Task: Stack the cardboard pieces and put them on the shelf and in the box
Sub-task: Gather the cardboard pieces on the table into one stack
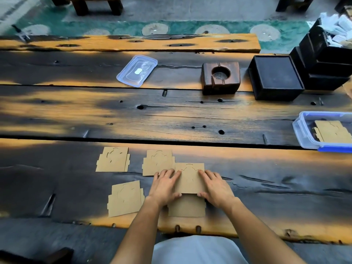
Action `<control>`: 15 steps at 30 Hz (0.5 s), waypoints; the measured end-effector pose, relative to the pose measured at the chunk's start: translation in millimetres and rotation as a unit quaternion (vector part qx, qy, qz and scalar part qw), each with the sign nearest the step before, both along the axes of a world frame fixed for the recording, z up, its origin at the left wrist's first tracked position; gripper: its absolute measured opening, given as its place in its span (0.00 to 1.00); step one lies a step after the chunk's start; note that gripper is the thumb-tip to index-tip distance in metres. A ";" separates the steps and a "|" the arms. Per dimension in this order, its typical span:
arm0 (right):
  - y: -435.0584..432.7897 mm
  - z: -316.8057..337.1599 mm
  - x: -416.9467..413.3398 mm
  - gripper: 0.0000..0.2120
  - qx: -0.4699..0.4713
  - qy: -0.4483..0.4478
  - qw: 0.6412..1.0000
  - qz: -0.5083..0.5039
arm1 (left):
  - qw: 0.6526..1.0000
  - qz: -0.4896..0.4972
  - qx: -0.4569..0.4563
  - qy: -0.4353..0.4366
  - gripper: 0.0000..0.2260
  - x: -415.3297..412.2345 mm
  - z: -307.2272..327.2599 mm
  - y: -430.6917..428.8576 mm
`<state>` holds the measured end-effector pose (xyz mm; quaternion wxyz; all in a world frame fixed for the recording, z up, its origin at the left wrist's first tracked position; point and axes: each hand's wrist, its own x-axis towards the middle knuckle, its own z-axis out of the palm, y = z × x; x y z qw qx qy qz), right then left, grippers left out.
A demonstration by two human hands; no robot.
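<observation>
A long plank table point(171, 115), scorched black and amber, fills the view. At its far right stands a stepped stack of black trays point(323, 73) holding white packets, and just beside it a square black box point(276, 77). Nearer, at the right edge, sits a clear plastic box point(304, 134) with blue clips; a stack of cardboard pieces point(331, 133) lies inside it. Its clear lid point(137, 70) lies well apart, toward the middle of the far planks, with a wooden ashtray point(221, 78) between the lid and the black box.

On the near plank four die-cut cardboard pieces lie flat: a far-left piece point(113, 159), a middle piece point(157, 161), a near-left piece point(124, 198), and a bottom piece point(187, 207) by the table's front edge. A fifth, the top piece point(189, 179), overlaps the bottom piece's far part and a corner of the middle piece.

The left hand point(164, 187) and right hand point(216, 187) grip the top piece by its two sides, fingers laid over its face and thumbs tucked at its near corners. Whether it rests on the bottom piece or is slightly lifted is hard to tell.
</observation>
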<state>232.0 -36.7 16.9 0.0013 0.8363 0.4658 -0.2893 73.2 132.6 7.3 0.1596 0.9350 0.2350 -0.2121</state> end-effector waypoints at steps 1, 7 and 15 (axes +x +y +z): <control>-1.0 -2.0 -4.9 0.42 -0.001 0.001 1.000 0.001 | 1.000 0.002 -0.003 0.001 0.41 -5.5 -1.8 -0.7; -11.0 -10.6 -27.7 0.42 -0.011 0.017 1.000 0.004 | 1.000 0.010 -0.024 0.007 0.43 -32.2 -13.0 -13.6; -25.0 -21.2 -45.5 0.43 -0.034 0.028 0.999 0.009 | 0.999 0.026 -0.040 0.005 0.44 -54.2 -25.2 -35.7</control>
